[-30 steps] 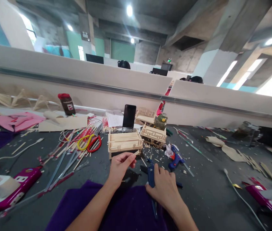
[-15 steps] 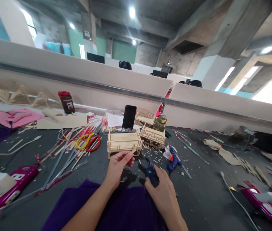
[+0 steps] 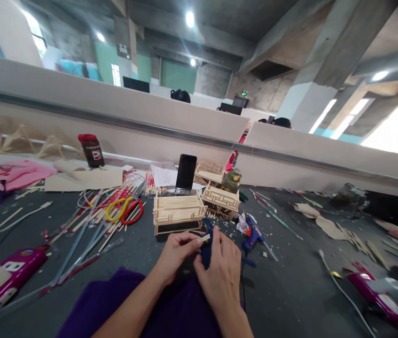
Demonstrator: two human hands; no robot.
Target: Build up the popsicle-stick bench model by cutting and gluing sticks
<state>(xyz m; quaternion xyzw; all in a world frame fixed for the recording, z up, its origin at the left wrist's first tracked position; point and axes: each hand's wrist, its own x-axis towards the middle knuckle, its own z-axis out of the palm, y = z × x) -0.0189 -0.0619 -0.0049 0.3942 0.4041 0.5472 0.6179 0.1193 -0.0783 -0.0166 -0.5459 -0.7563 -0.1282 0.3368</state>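
Note:
My left hand [image 3: 174, 253] pinches a short wooden stick [image 3: 205, 238] between thumb and fingertips. Just to its right, my right hand [image 3: 222, 270] is wrapped round a dark blue hand tool with a curved jaw [image 3: 206, 253]; palm and fingers cover much of it, so its exact kind is unclear. The stick's end lies close by the tool, and I cannot tell whether they touch. Directly beyond both hands stands a small wooden-stick model [image 3: 178, 213] with a slatted top and low rails. Behind it to the right are a second stick model [image 3: 221, 201] and a third [image 3: 210, 172].
A blue glue gun [image 3: 253, 234] lies right of my hands. A phone [image 3: 186, 172] stands upright behind the models. Scissors with yellow and red handles [image 3: 124, 210] rest among sticks at left. Purple power strips [image 3: 11, 279] flank the dark table, and a partition [image 3: 142, 141] runs behind.
My right hand has moved left and closed round the blue tool, lifting it beside my left hand. The stick in my left hand has come down slightly toward the tool.

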